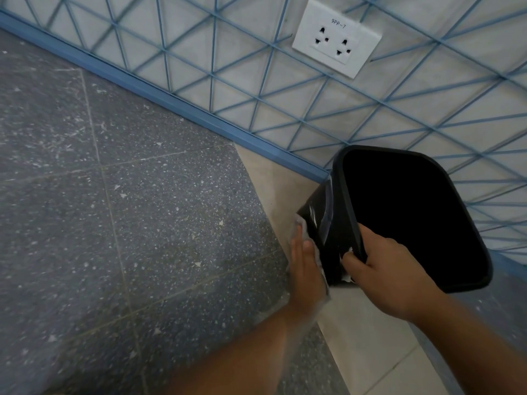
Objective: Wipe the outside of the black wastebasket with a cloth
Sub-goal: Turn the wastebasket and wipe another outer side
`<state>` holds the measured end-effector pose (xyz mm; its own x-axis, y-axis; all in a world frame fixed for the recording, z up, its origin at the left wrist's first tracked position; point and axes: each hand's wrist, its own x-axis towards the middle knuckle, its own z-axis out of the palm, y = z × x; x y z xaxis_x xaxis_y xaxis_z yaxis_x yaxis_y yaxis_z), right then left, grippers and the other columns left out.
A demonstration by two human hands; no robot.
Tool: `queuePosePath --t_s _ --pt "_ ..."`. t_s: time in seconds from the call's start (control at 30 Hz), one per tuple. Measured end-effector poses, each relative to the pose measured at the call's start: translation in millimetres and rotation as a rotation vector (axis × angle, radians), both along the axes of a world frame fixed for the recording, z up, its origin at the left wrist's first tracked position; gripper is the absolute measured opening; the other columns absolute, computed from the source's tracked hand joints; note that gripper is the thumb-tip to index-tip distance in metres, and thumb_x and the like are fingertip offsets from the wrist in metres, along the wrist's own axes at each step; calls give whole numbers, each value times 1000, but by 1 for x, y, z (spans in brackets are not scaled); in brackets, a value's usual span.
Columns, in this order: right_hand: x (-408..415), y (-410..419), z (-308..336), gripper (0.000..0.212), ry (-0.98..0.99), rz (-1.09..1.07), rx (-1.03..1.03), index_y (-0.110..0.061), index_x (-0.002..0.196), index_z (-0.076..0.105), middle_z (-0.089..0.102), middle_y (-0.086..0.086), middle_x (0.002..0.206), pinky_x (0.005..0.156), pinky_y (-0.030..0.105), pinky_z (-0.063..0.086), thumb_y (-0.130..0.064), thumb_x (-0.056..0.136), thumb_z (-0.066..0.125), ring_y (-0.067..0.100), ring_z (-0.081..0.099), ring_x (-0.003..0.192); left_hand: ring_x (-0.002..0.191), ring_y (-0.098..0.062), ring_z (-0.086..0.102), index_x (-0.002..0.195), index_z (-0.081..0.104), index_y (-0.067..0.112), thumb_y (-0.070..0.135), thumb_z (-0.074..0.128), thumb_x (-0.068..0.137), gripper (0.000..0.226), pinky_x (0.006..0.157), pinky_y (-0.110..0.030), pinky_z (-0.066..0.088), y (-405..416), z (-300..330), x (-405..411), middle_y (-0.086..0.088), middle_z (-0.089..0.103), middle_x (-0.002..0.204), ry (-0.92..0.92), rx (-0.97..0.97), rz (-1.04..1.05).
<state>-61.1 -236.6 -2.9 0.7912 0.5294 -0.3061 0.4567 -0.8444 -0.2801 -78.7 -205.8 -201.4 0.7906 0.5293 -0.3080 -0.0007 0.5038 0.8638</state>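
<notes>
The black wastebasket (322,223) stands on the floor at the right, its dark rectangular mouth facing up toward me. My right hand (390,269) grips its near rim, thumb inside and fingers on the outer wall. A pale cloth (312,252) is pressed flat against the basket's left outer side under my left hand (303,266), whose fingers lie straight over it. Only the cloth's edges show around that hand. The glossy wall shows light reflections.
A wall with blue diamond lines and a blue skirting (171,101) runs behind the basket, with a white double socket (336,41) above. Dark speckled floor tiles (114,223) lie to the left. A pale strip of floor (368,337) runs beneath the basket.
</notes>
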Motion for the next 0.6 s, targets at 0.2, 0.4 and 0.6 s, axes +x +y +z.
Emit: queuePosePath --t_s 0.2,0.4,0.6 --pt "3 3 -3 24 -29 -29 4 -38 74 38 54 -2 57 50 30 45 -28 89 53 11 54 50 164 -7 22 165 34 41 64 35 109 61 137 -42 16 12 18 15 12 29 176 -33 -23 25" --pt "4 4 0 27 -38 -46 2 -37 70 37 54 0 56 50 32 48 -26 89 54 13 54 50 163 -5 24 157 37 56 91 37 84 81 137 -43 18 18 7 24 16 27 176 14 -92 38" --pt "1 3 -2 14 -7 -32 -7 -36 83 43 56 1 58 53 35 52 -28 90 53 14 56 51 167 -11 15 165 26 38 56 32 112 57 138 -41 14 13 5 6 9 21 178 -25 -96 24"
